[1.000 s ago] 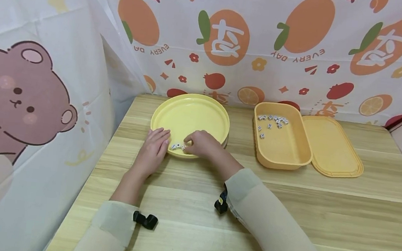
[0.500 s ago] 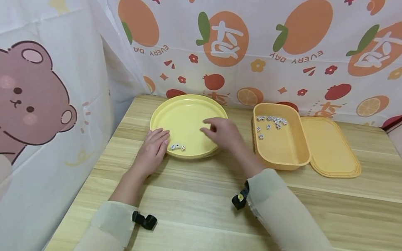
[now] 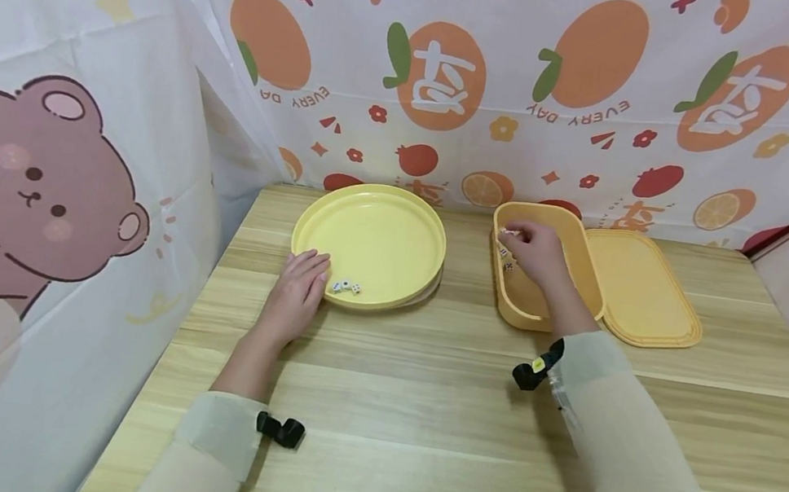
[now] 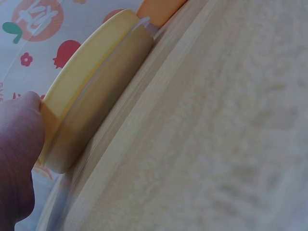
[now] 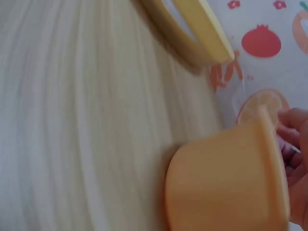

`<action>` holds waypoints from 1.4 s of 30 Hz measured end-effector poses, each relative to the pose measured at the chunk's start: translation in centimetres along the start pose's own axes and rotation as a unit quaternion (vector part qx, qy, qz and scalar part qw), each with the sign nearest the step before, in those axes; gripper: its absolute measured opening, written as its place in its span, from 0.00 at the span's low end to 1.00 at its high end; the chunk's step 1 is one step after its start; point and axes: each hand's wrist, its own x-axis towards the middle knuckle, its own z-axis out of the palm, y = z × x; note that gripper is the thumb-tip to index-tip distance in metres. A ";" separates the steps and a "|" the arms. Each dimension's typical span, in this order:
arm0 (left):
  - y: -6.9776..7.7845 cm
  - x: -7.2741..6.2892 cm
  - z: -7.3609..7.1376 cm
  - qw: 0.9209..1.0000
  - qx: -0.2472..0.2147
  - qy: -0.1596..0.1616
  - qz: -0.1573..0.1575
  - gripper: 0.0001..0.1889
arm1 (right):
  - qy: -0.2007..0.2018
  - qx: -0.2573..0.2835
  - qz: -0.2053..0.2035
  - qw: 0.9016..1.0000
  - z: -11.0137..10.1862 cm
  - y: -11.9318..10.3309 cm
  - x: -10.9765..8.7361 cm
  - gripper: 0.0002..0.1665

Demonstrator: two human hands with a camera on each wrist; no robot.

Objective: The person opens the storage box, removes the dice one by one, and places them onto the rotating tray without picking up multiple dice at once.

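Note:
My left hand rests on the near left rim of a round yellow tray, fingers lying fairly straight over the edge. Three small white dice lie in a short row inside the tray, close to those fingers. In the left wrist view the hand touches the rim of the tray, which sits on a paler round base. My right hand reaches into an orange rectangular box, its bent fingers at the dice along the left wall. Its fingertips are partly hidden, so a grip is unclear.
An orange lid lies flat on the wooden table, just right of the box. A printed fruit cloth hangs behind the table, and a bear-patterned cloth hangs at the left.
My right hand has left the dice in the tray and moved right into the orange box. The three dice stay in the tray, and my left hand has kept its place.

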 end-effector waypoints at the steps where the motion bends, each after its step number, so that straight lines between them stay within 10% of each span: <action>1: 0.0 0.0 0.0 1.000 -0.001 0.000 0.000 0.20 | -0.006 -0.009 0.012 1.000 -0.1 0.5 0.0 0.20; 16: -0.2 -0.1 0.0 1.000 0.000 -0.001 -0.001 0.21 | -0.141 -0.098 0.088 0.981 0.2 3.4 -0.1 0.18; 42: 0.0 -0.1 -0.1 1.000 -0.001 0.001 0.003 0.20 | -0.130 -0.076 0.147 0.978 -0.4 2.6 -0.3 0.17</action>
